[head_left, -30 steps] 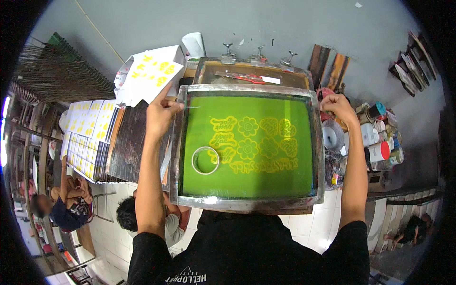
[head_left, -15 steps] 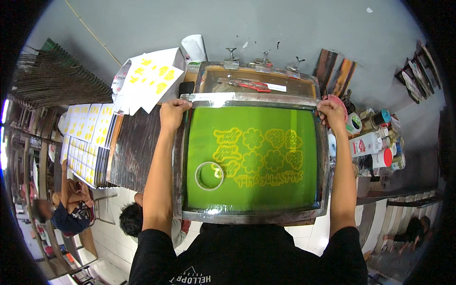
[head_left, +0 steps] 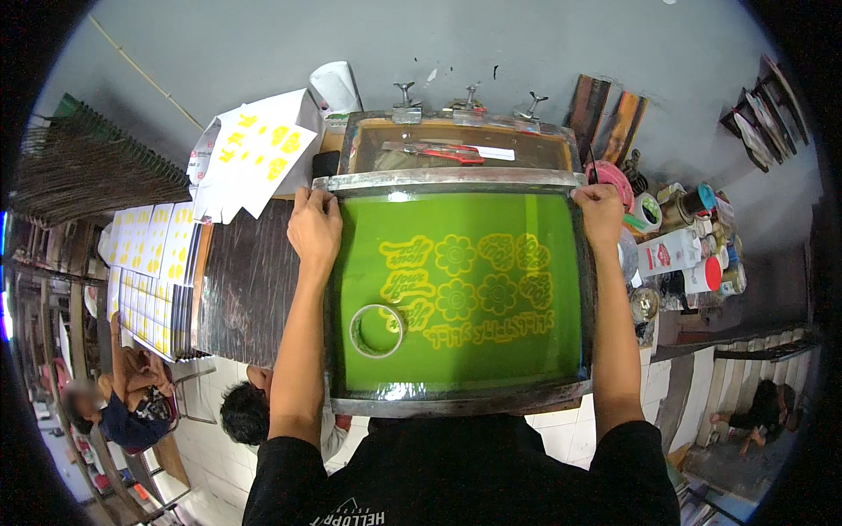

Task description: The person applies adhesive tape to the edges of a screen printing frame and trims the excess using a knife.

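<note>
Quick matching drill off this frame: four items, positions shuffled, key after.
1. tape roll
2. red cutter
3. left hand
4. right hand

A. at the metal frame's far right corner
B. on the brown panel beyond the green screen
C. at the metal frame's far left corner
D. on the green screen, left side

Pairs: 1-D, 2-B, 3-C, 4-A

Yellow-printed sheets [head_left: 259, 145] overlap the back of the dark tabletop [head_left: 244, 285]; a tape ring [head_left: 379, 354] lies on the green screen [head_left: 474, 368]

Grey wall [head_left: 544, 39], pale tiled floor [head_left: 566, 430], bright light [head_left: 8, 324] far left
</note>
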The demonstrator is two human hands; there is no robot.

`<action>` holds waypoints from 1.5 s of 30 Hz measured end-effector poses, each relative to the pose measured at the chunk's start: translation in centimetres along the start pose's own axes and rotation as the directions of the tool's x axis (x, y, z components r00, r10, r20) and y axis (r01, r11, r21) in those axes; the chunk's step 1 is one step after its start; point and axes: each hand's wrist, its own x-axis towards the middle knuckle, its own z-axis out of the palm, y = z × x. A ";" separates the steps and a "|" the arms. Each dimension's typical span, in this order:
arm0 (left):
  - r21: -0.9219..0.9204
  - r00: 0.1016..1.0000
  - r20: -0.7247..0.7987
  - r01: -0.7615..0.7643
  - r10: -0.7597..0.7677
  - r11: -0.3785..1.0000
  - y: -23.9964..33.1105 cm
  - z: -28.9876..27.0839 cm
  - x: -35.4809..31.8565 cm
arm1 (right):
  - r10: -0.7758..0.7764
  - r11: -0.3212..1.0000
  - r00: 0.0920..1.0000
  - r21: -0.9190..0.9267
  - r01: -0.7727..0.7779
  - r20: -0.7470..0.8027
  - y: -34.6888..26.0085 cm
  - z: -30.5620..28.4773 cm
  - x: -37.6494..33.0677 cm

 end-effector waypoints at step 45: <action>-0.254 0.855 0.299 -0.356 0.423 0.899 3.8 1.6 -2.8 | -0.183 0.982 0.927 0.011 0.190 0.327 -5.7 8.1 -5.8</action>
